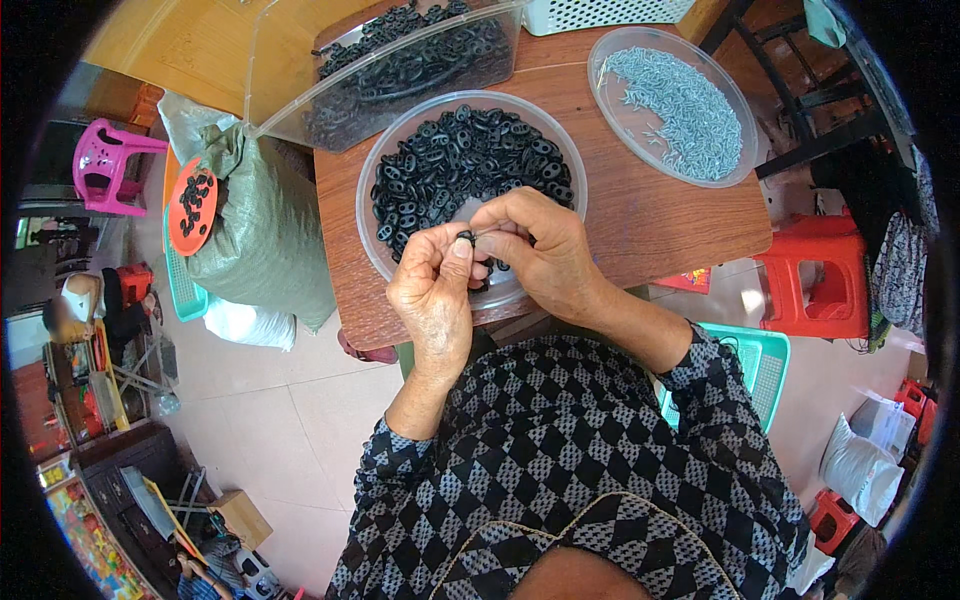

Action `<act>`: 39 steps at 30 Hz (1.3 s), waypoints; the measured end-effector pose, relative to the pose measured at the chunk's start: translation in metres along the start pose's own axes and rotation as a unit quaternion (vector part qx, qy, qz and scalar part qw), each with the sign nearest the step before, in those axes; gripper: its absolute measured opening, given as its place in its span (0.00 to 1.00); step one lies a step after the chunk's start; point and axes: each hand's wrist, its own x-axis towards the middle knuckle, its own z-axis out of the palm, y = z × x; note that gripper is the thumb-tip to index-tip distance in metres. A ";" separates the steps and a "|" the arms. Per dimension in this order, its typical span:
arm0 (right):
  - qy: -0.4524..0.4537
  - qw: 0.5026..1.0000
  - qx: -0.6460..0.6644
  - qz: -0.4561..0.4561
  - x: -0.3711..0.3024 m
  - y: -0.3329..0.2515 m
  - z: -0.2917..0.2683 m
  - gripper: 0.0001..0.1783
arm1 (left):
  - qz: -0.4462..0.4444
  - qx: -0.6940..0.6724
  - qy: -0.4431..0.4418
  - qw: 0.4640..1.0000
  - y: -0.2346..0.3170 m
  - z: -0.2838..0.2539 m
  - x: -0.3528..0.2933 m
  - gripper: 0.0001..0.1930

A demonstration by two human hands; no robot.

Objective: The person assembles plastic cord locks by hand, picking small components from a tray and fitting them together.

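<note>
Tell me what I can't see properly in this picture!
In the head view:
Small black piece: partly covered by the left hand.
Whatever the right hand may hold: hidden within its own grip.
Grey metal pieces: too small and heaped to count.
White basket: far side cut off by the upper edge.

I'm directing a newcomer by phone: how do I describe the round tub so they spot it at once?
Find the brown table. At its near edge, below the left hand and right hand, stands a round tub of black pieces. Unlike the dish of silvery pieces to its right, it holds black ones; unlike the clear box behind it, it is round.
</note>
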 end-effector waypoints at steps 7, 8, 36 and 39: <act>0.007 1.000 -0.010 -0.002 0.000 -0.001 0.002 0.04 | 0.011 -0.005 0.021 1.000 -0.001 0.001 0.000 0.06; 0.008 1.000 -0.007 -0.003 0.000 -0.001 0.002 0.04 | 0.010 -0.007 0.024 1.000 -0.001 0.001 0.000 0.06; 0.006 0.995 -0.039 -0.092 0.000 0.002 -0.001 0.06 | -0.009 0.001 -0.010 1.000 -0.003 -0.003 -0.003 0.04; 0.012 0.999 -0.010 -0.036 0.000 0.005 0.001 0.05 | 0.010 -0.006 -0.003 1.000 -0.003 -0.002 -0.001 0.05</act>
